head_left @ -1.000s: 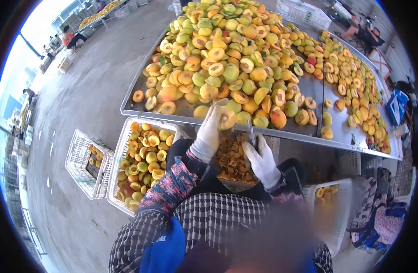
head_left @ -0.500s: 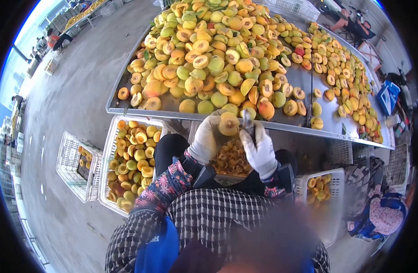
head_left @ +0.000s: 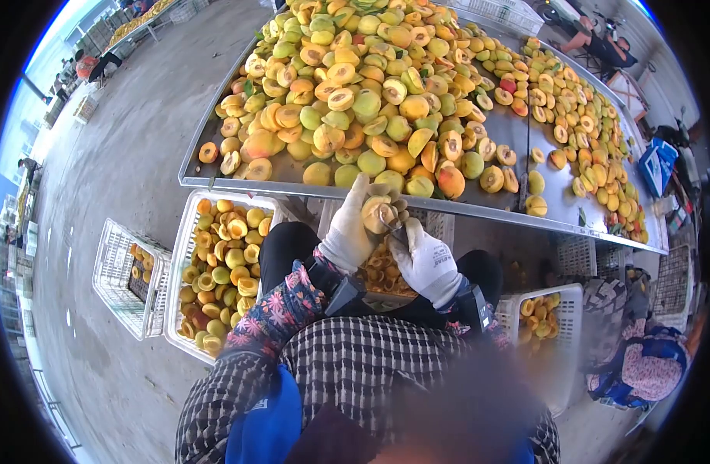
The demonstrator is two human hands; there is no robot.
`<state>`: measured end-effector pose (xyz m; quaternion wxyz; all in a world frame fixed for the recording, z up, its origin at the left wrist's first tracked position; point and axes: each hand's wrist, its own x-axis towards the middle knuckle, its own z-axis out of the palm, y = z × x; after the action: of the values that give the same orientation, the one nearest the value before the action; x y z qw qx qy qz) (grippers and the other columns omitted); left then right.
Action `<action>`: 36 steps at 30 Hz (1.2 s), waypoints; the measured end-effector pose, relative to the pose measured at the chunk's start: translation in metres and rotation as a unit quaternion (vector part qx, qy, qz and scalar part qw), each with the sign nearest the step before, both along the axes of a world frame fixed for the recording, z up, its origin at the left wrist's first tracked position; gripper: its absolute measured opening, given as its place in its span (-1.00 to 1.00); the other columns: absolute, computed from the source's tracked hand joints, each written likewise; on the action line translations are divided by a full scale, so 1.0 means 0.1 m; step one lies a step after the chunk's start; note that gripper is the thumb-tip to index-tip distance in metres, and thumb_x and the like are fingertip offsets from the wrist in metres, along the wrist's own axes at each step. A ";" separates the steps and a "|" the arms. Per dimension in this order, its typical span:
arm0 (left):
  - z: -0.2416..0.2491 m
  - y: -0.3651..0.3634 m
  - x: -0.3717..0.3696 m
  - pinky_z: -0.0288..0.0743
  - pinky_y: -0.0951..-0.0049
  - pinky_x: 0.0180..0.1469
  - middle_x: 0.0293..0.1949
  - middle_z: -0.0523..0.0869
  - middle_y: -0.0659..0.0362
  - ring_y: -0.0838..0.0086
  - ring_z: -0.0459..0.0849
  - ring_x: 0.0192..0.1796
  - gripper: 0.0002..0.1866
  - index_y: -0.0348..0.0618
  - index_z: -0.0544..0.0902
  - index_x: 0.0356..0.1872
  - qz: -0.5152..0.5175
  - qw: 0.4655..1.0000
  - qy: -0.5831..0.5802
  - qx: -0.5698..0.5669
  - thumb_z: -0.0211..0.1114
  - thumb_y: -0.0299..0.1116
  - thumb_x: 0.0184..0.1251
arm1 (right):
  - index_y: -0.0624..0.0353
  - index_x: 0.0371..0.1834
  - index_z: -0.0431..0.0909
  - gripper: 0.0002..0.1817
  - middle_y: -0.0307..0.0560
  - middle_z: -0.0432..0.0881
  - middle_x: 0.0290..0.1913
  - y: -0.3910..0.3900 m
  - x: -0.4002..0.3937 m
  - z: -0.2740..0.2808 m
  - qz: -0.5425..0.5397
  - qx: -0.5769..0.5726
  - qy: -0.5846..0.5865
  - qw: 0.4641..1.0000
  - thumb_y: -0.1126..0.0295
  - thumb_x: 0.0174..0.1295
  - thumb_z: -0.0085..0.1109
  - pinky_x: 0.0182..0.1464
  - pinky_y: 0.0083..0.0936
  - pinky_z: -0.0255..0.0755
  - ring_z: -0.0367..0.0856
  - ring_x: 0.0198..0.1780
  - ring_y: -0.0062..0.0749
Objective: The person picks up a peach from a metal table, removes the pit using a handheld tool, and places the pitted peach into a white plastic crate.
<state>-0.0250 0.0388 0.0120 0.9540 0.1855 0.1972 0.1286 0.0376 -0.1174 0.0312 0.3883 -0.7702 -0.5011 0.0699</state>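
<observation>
Metal tool point(head_left: 394, 224) against fruit half point(head_left: 377, 213).
I log my left hand point(head_left: 347, 237) curled round the fruit half, my right hand point(head_left: 428, 264) closed on the metal tool.

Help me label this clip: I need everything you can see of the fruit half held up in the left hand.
The fruit half is roundish, with yellow-orange flesh and a browner middle. Its cut face is turned up towards the camera. The gloved left hand holds it by the side, just off the front edge of the metal table. A slim tool in the right hand meets the cut face; how deep it goes is too small to tell.
</observation>
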 end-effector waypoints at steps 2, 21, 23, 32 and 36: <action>-0.06 0.01 0.02 0.56 0.10 0.11 -0.09 0.61 0.01 0.08 0.62 0.02 -0.51 -0.19 0.52 -0.03 0.001 1.000 -0.001 -0.002 0.08 0.11 0.46 | 0.23 0.05 0.36 -0.65 0.20 0.63 -0.32 0.01 0.00 -0.02 -0.014 0.031 0.080 0.996 0.30 0.30 0.16 -0.31 -0.13 0.49 0.63 -0.30 0.19; 0.08 -0.02 -0.06 0.63 0.35 -0.10 -0.13 0.67 -0.02 0.22 0.71 -0.14 -0.67 -0.31 0.50 0.04 -0.002 0.996 0.047 0.079 0.07 -0.23 0.51 | 0.24 0.06 0.36 -0.63 0.18 0.62 -0.36 -0.01 0.15 -0.02 0.059 -0.070 -0.079 0.993 0.34 0.25 0.15 -0.32 -0.11 0.48 0.61 -0.31 0.17; 0.10 -0.02 -0.07 0.64 0.36 -0.12 -0.14 0.67 -0.02 0.23 0.72 -0.17 -0.66 -0.33 0.51 0.02 -0.001 0.994 0.061 0.092 0.07 -0.21 0.51 | 0.24 0.06 0.35 -0.61 0.16 0.62 -0.37 -0.01 0.17 -0.03 0.068 -0.074 -0.095 0.990 0.34 0.23 0.17 -0.33 -0.13 0.49 0.62 -0.31 0.13; -0.15 0.01 -0.01 0.62 0.45 -0.22 -0.23 0.70 0.02 0.37 0.70 -0.25 -0.61 -0.30 0.57 -0.11 -0.004 0.969 0.149 0.197 0.00 -0.11 0.55 | 0.17 -0.06 0.37 -0.65 0.08 0.65 -0.30 -0.01 0.26 -0.28 0.082 -0.165 -0.155 0.971 0.21 0.21 0.16 -0.32 -0.15 0.52 0.68 -0.34 0.01; -0.11 0.02 0.05 0.56 0.53 -0.31 -0.33 0.71 0.07 0.47 0.65 -0.40 -0.55 -0.29 0.57 -0.17 -0.014 0.945 0.186 0.269 -0.05 -0.04 0.57 | 0.19 -0.08 0.36 -0.67 0.11 0.66 -0.34 0.06 0.20 -0.25 0.047 -0.217 -0.094 0.970 0.20 0.25 0.12 -0.27 -0.10 0.53 0.68 -0.31 0.07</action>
<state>-0.0203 0.0403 0.0008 0.8166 0.4584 0.3271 0.1265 0.0573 -0.1109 0.0063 0.1590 -0.8150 -0.5436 0.1223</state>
